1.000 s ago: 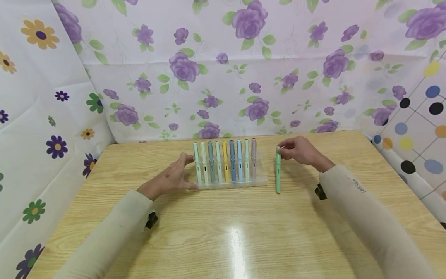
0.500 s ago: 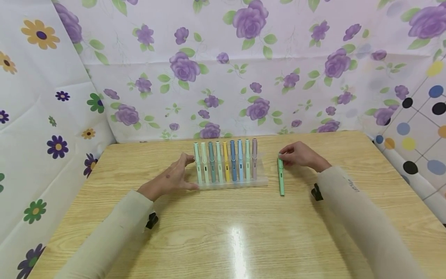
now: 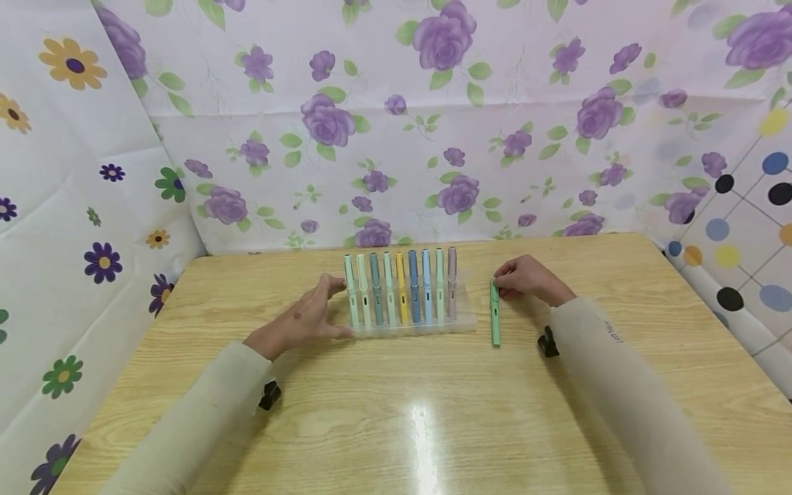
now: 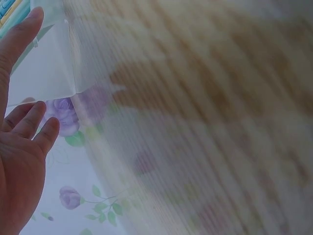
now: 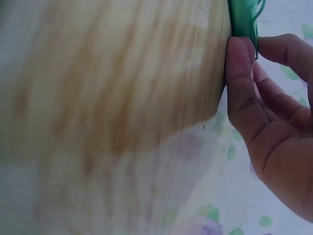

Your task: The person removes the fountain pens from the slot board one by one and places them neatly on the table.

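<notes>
A clear pen stand [image 3: 460, 320] on the wooden table bears a row of several pens [image 3: 403, 289] in green, cream, yellow, blue and mauve. My left hand [image 3: 307, 313] holds the stand's left end, thumb at the front corner and fingers toward the back. In the left wrist view, the stand's clear panel [image 4: 49, 73] lies between thumb and fingers. Right of the stand, my right hand [image 3: 526, 278] pinches a green pen [image 3: 496, 320] by its capped far end. The right wrist view shows thumb and fingers on the green cap [image 5: 243, 18], beside its clip.
The wooden table [image 3: 346, 405] reaches back to a floral cloth wall [image 3: 396, 165]. Patterned cloths stand at the left [image 3: 124, 220] and right [image 3: 736, 227] sides. A small black device [image 3: 548, 342] hangs at the right wrist, another [image 3: 269, 395] at the left.
The right hand has come down and toward me with the green pen, whose capped end is now lower. The pen has tilted slightly, then straightened. Left hand and stand stay in place.
</notes>
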Demonstrator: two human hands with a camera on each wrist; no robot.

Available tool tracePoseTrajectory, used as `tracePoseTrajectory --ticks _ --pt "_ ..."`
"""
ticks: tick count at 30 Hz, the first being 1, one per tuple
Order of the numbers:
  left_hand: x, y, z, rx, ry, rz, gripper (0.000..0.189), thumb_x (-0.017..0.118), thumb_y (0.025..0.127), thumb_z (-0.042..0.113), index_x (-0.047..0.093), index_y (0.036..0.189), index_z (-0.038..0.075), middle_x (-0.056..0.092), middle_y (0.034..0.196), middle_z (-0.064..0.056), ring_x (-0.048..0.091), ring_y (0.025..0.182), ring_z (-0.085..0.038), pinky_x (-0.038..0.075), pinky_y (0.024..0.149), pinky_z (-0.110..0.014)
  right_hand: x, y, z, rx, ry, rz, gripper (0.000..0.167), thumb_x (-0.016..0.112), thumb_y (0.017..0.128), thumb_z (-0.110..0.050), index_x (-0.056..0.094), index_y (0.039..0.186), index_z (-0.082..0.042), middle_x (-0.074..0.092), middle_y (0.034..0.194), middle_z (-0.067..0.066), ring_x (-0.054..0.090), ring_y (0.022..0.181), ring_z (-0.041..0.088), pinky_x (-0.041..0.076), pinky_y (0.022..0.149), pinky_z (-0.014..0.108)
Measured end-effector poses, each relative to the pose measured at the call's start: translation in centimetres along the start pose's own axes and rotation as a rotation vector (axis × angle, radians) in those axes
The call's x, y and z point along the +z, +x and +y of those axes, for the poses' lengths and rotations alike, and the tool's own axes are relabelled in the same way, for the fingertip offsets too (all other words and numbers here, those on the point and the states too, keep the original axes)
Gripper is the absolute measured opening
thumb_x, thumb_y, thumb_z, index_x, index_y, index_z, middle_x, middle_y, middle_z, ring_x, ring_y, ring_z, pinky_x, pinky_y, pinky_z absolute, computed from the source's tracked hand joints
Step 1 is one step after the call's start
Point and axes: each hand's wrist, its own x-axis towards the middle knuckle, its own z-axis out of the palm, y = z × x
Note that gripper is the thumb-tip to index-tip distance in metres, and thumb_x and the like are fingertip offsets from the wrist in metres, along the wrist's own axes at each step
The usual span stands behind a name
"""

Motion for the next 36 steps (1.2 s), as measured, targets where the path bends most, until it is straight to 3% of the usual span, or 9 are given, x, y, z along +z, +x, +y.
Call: tracePoseTrajectory --ticks 20,36 --pt "-0.1 0.1 -0.4 0.008 0.000 -0.007 0.095 0.090 0.076 0.021 0.021 0.139 0.002 0.032 0.150 -0.027 0.036 0.142 -0.039 0.032 0.112 -0.056 -0.5 -0.3 -0.2 0.002 -0.010 -0.027 0.036 0.064 0.097 -0.014 0.060 0.123 0.011 0.069 0.100 0.016 0.068 0.084 0.020 0.059 0.078 0.035" --pt "-0.1 0.1 -0.4 0.001 0.017 -0.009 0.096 0.090 0.075 0.019 0.021 0.139 0.002 0.031 0.148 -0.027 0.037 0.141 -0.040 0.033 0.112 -0.056 -2.2 -2.0 -2.8 -0.097 0.041 -0.022 0.038 0.059 0.102 -0.017 0.058 0.127 0.012 0.064 0.116 0.028 0.069 0.098 0.032 0.055 0.091 0.046"
